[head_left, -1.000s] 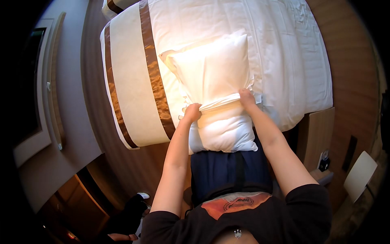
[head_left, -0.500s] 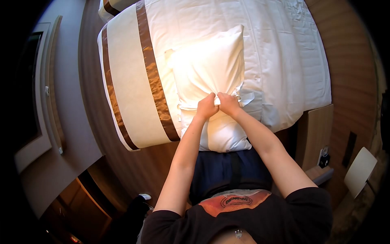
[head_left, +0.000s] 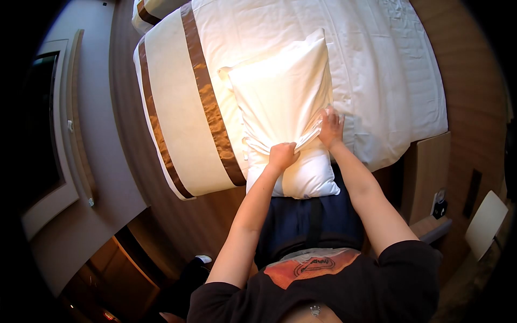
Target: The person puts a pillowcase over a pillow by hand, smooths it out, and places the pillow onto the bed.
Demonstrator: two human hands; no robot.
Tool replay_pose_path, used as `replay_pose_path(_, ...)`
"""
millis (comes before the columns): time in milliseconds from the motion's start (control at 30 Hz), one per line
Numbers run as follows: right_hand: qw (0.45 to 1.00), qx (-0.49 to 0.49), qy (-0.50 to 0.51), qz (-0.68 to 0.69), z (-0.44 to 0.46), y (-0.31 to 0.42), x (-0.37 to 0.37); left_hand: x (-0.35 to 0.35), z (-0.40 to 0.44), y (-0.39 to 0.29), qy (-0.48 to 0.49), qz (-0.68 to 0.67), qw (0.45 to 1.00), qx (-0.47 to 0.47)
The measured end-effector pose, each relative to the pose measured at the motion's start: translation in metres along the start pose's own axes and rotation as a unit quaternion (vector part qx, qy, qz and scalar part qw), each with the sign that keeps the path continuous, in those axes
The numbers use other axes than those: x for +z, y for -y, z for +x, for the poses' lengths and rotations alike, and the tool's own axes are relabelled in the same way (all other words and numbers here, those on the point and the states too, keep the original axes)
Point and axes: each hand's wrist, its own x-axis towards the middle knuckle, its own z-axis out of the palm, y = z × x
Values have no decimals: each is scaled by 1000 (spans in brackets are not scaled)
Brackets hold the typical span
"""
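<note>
A white pillow (head_left: 309, 180) sits partway inside a white pillowcase (head_left: 280, 97), its bare end sticking out toward my body. My left hand (head_left: 283, 156) is closed on the bunched rim of the pillowcase, near the middle of its mouth. At the right side of the mouth, my right hand (head_left: 331, 129) has its fingers bent at the pillowcase's edge, with some cloth at the thumb. Folds of the rim stretch between both hands. Pillow and case lie on the bed's near side, the bare end close to my waist.
Under the pillow is a bed with a white duvet (head_left: 377, 97) and a cream runner (head_left: 180, 118) with brown bands. A wooden bedside unit (head_left: 428, 172) stands right, a white chair back (head_left: 486, 223) beyond it. A screen (head_left: 40, 129) hangs left. Another person's shoe (head_left: 203, 259) shows lower left.
My right hand has left the middle of the rim and moved right and up to the pillowcase's side edge. My left hand keeps its hold, slightly lower. More of the mouth is spread out.
</note>
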Motion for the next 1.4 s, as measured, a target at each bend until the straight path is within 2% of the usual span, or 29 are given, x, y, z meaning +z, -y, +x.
replay_pose_path(67,986,164,-8,-14,-4,15,-6,0,-1,-1,-17,-1,1000,0)
replay_pose_path(100,962,243,80,98,-9,13,2,0,0,-2,-23,-2,1000,-2)
replay_pose_path(133,911,315,165,206,-20,10,23,1,0,-2,-29,-3,1000,-4)
replay_pose_path(167,837,379,246,309,-25,8,34,0,-1,-2,-34,-9,999,-8)
replay_pose_path(267,823,409,248,307,-21,15,21,-6,-7,1,-61,-9,997,-42)
replay_pose_path(433,869,271,156,384,-1,19,12,-10,-22,6,-160,31,968,-193)
replay_pose_path(467,875,241,146,394,4,24,10,-12,-23,9,-140,12,959,-248)
replay_pose_path(567,875,206,140,414,29,46,-20,15,-22,43,-302,-38,923,-236)
replay_pose_path(600,875,192,122,427,40,56,-39,9,-23,47,-299,-52,925,-230)
replay_pose_path(700,873,141,122,451,77,84,-85,-33,-17,44,-270,-229,899,-259)
replay_pose_path(733,880,117,122,445,85,96,-101,-51,-16,39,-243,-253,889,-293)
replay_pose_path(833,892,61,110,435,106,131,-151,-78,-13,31,-306,-392,830,-251)
replay_pose_path(867,891,55,103,438,112,146,-168,-70,-1,60,-267,-504,799,-191)
replay_pose_path(967,905,-14,122,408,132,182,-210,-72,24,85,-197,-661,722,-54)
replay_pose_path(1067,922,-74,162,344,140,211,-245,-85,3,70,-144,-656,741,-20)
replay_pose_path(1133,931,-138,186,281,140,228,-246,-88,-13,61,-143,-645,749,-47)
replay_pose_path(1233,930,-173,236,221,125,239,-236,-88,-32,51,-138,-630,755,-119)
replay_pose_path(1300,919,-137,229,290,104,240,-192,-83,-44,45,-125,-626,749,-178)
replay_pose_path(1400,914,-100,266,288,66,227,-135,-69,-71,53,-57,-690,683,-234)
